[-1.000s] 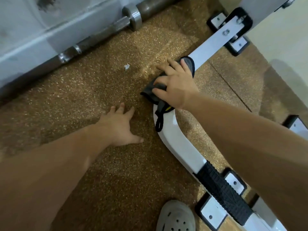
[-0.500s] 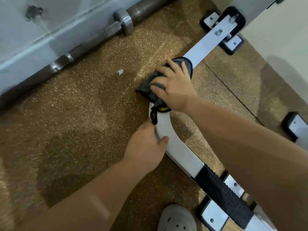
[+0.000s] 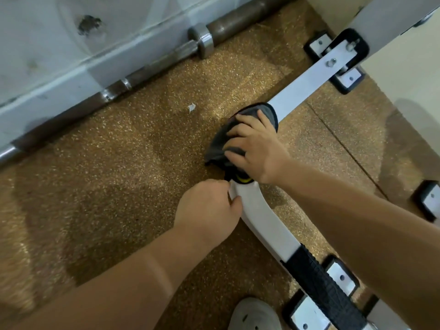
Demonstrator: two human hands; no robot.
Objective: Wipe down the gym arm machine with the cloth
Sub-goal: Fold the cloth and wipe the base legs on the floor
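The gym machine's white base bar (image 3: 264,220) lies on the floor, running from the lower right up to the top right with a bend in the middle. A dark grey cloth (image 3: 220,142) with a black edge is draped over the bend. My right hand (image 3: 258,151) presses flat on the cloth, fingers spread over it. Just below the cloth, my left hand (image 3: 209,211) holds the left edge of the white bar, thumb on top. A black ribbed grip pad (image 3: 319,289) covers the bar lower down.
A steel barbell (image 3: 202,42) lies along the pale wall base at the upper left. Black-and-white floor feet (image 3: 350,79) anchor the frame at top right and bottom right. A small white scrap (image 3: 191,107) lies on the speckled brown rubber floor. My pale shoe (image 3: 254,314) is at the bottom.
My left hand left the floor, moved right and took hold of the white bar below the cloth. My right hand stays on the cloth at the bend.
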